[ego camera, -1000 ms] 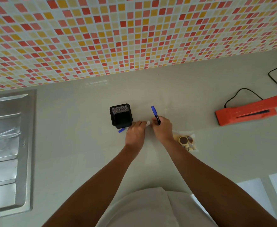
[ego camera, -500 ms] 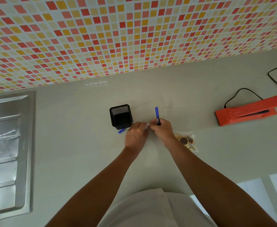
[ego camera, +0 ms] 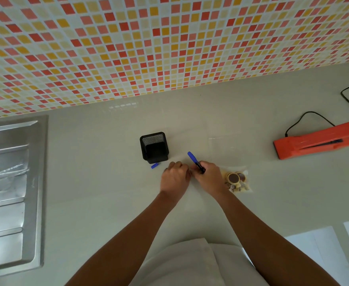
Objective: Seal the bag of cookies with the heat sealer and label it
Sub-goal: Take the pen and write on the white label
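- While the blue cap (ego camera: 154, 166) lies loose on the counter (ego camera: 87, 182), just in front of the black mesh holder (ego camera: 154, 147), a brush from the left wrist could send it rolling toward the sink drainboard (ego camera: 14, 182).
- The left hand (ego camera: 174, 178) has its fingers curled down at the counter. Whether they pinch a label I cannot tell. A weak hold would let whatever is being written on skid.
- The right hand (ego camera: 208, 178) grips the blue marker (ego camera: 196, 163), whose tip is hidden between the two hands. An uncapped tip could smear ink on skin or counter.
- The bag of cookies (ego camera: 236, 180) lies flat just beside the right wrist, so a shift of that arm could drag or crush it.
- The orange heat sealer (ego camera: 314, 141) sits well apart, its black cord (ego camera: 307, 112) trailing behind. It may be hot, and a careless reach could snag the cord.
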Tool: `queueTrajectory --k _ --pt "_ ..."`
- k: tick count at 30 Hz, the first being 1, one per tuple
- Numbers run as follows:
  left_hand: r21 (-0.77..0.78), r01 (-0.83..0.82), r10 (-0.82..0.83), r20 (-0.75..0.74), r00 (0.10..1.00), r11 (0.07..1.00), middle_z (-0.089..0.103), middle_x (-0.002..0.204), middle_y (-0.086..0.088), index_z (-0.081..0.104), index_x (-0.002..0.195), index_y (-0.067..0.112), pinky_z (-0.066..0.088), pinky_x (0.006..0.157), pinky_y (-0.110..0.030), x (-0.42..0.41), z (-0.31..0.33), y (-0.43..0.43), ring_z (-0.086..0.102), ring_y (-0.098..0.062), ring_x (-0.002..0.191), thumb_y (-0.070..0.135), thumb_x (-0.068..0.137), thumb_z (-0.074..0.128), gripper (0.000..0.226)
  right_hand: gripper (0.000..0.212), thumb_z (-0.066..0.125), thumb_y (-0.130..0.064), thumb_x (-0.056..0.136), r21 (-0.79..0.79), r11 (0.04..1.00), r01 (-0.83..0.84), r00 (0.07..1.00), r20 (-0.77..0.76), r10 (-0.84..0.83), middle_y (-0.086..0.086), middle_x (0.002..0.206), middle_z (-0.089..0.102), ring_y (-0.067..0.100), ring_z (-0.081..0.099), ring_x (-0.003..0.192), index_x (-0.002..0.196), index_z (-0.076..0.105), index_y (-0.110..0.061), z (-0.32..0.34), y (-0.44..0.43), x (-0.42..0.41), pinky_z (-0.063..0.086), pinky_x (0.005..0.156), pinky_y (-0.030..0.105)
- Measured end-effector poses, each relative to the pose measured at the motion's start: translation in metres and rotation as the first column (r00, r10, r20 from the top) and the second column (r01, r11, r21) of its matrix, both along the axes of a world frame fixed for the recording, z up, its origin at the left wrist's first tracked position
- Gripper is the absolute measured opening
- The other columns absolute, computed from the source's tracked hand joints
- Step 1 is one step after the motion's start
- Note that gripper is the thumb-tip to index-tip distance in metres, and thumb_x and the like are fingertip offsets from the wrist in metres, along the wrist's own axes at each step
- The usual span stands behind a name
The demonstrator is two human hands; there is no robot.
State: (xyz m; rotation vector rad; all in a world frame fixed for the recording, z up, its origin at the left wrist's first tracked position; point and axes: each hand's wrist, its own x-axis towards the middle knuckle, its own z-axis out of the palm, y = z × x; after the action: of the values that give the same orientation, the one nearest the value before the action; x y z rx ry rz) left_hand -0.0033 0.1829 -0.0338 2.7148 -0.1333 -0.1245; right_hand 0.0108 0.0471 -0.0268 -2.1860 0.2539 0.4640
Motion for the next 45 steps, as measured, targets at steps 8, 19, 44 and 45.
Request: queueTrajectory --k 8,19,44,45 --pt "-0.183 -0.031 0.021 -0.057 0.998 0.983 0.069 0.090 -0.008 0.071 0.098 0.011 0.051 0.066 -0.032 -0.014 -0.010 0.004 0.063 -0.026 0.085 0.004 0.089 0.057 0.018 0.014 0.067 -0.018 0.089 -0.094 0.992 0.088 0.992 0.103 -0.079 0.004 0.065 0.060 0.020 0.052 0.058 0.081 0.066 -0.006 -0.001 0.001 -0.002 0.041 0.060 0.030" --pt "-0.162 -0.055 0.028 -0.163 0.986 0.985 0.067 0.101 -0.007 0.065 0.106 0.013 0.039 0.068 -0.026 -0.019 -0.002 0.000 0.058 -0.023 0.093 0.014 0.093 0.052 0.019 0.062 0.039 -0.049 0.102 0.446 0.659 0.605 0.758 -0.068 -0.649 0.006 0.073 0.074 0.016 0.067 0.066 0.069 0.072 -0.009 -0.004 0.038 -0.004 0.053 0.071 0.032" --pt "-0.175 -0.222 0.181 -0.223 0.958 0.959 0.063 0.094 -0.010 0.064 0.098 0.009 0.052 0.075 -0.035 -0.020 0.002 0.001 0.061 -0.027 0.086 0.014 0.089 0.061 0.011 0.051 0.065 -0.020 0.091 0.098 0.982 0.163 0.962 0.207 -0.180 0.002 0.041 0.038 0.016 0.035 0.040 0.047 0.043 -0.009 -0.034 0.036 -0.002 0.034 0.045 0.035" --pt "-0.173 -0.231 0.190 -0.226 0.955 0.957 0.063 0.094 -0.010 0.064 0.096 0.008 0.051 0.074 -0.035 -0.020 0.002 0.000 0.061 -0.027 0.086 0.014 0.089 0.061 0.010 0.052 0.065 -0.020 0.092 0.103 0.982 0.159 0.965 0.196 -0.177 -0.001 0.041 0.036 0.015 0.034 0.040 0.047 0.041 -0.014 -0.034 0.035 -0.002 0.033 0.045 0.033"
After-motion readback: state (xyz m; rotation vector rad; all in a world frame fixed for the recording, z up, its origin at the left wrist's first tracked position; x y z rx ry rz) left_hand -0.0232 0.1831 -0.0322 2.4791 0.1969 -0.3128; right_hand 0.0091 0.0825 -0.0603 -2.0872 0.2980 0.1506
